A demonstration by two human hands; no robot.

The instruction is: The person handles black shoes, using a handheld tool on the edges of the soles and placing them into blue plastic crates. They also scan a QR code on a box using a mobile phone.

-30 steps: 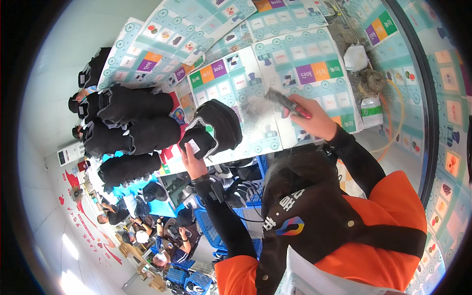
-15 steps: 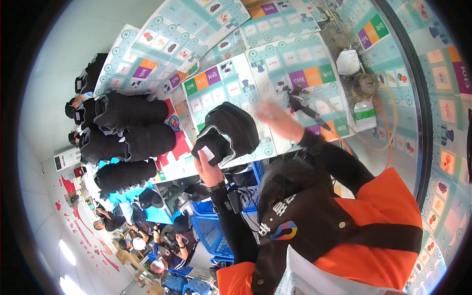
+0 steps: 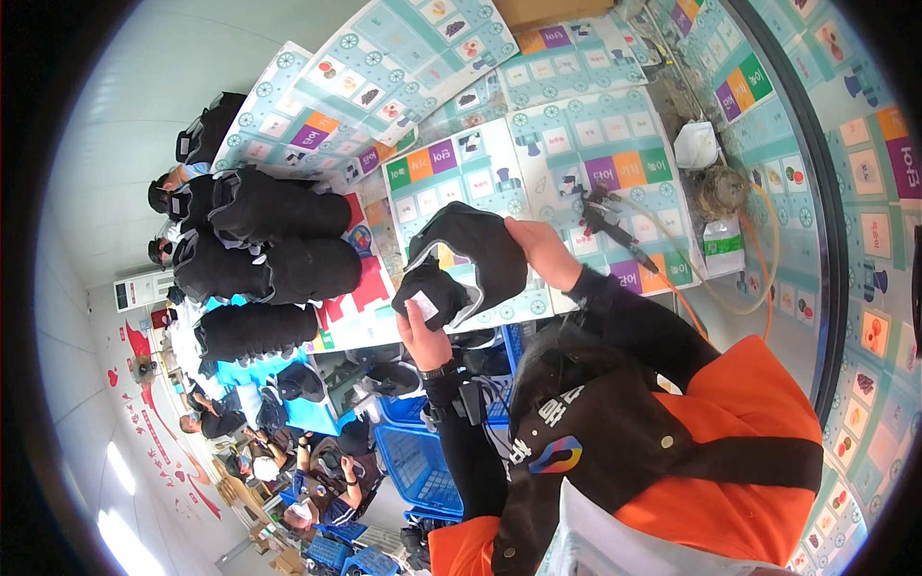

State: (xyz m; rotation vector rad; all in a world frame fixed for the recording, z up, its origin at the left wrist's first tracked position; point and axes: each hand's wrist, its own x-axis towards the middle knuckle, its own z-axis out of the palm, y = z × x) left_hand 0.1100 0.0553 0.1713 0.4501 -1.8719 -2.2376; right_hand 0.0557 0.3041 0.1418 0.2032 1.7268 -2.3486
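Note:
My two hands hold a black padded shoe upper [image 3: 475,254] just above a table covered with colourful printed sheets [image 3: 576,144]. My left hand [image 3: 423,331] grips its lower end, where a small white label shows. Its upper edge is gripped by my right hand [image 3: 540,252]. A dark hand tool with a nozzle [image 3: 605,216] lies on the table to the right of my right hand, with an orange hose [image 3: 759,259] trailing from it.
Rows of black padded pieces [image 3: 274,240] are stacked on the table to the left. A white pouch [image 3: 696,144] and a green-labelled container [image 3: 725,240] stand at the right. Blue crates [image 3: 418,461] sit below. Several people [image 3: 317,480] sit farther off.
My right hand held the dark tool over the table a second ago; the tool now lies on the table and that hand grips the black upper, which sits higher and more central.

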